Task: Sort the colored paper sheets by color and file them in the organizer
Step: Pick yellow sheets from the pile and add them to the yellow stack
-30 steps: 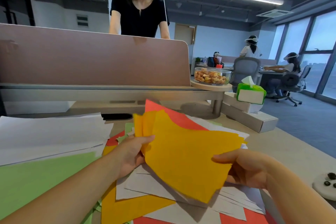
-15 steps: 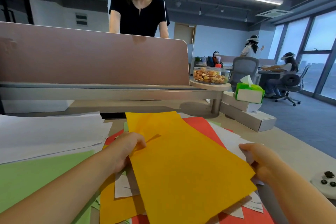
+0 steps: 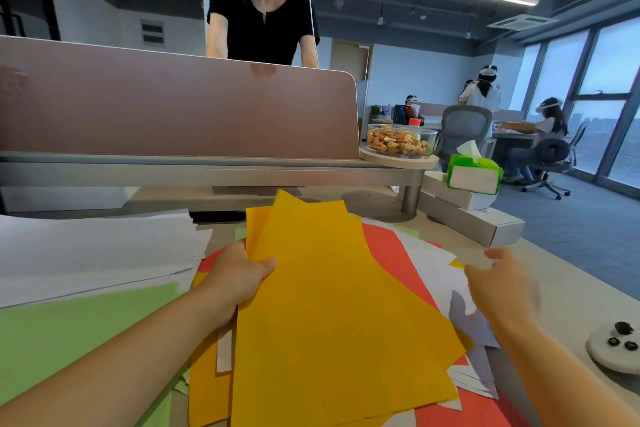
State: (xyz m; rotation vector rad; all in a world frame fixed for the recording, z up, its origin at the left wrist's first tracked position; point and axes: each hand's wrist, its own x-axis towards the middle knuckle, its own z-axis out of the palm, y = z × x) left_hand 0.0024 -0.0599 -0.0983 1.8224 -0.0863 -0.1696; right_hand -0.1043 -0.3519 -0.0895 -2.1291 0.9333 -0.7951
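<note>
My left hand (image 3: 239, 277) grips a few yellow sheets (image 3: 332, 315) by their left edge, fanned out above the mixed pile. Under them lie a red sheet (image 3: 391, 250), white sheets (image 3: 436, 274) and more yellow paper (image 3: 207, 378). A green sheet (image 3: 76, 329) lies to the left, with a stack of white paper (image 3: 97, 246) behind it. My right hand (image 3: 502, 288) hovers over the right side of the pile with fingers spread, holding nothing; it looks blurred. No organizer is in view.
A pink desk divider (image 3: 173, 107) stands behind the papers, with a person in black beyond it. A bowl of nuts (image 3: 398, 140) sits on a round shelf. A tissue box (image 3: 474, 173) rests on white cartons (image 3: 474, 222). A white round device (image 3: 616, 350) lies at right.
My right hand let go of the yellow sheets and moved off to the right. My left hand lowered and flattened the yellow sheets over the pile.
</note>
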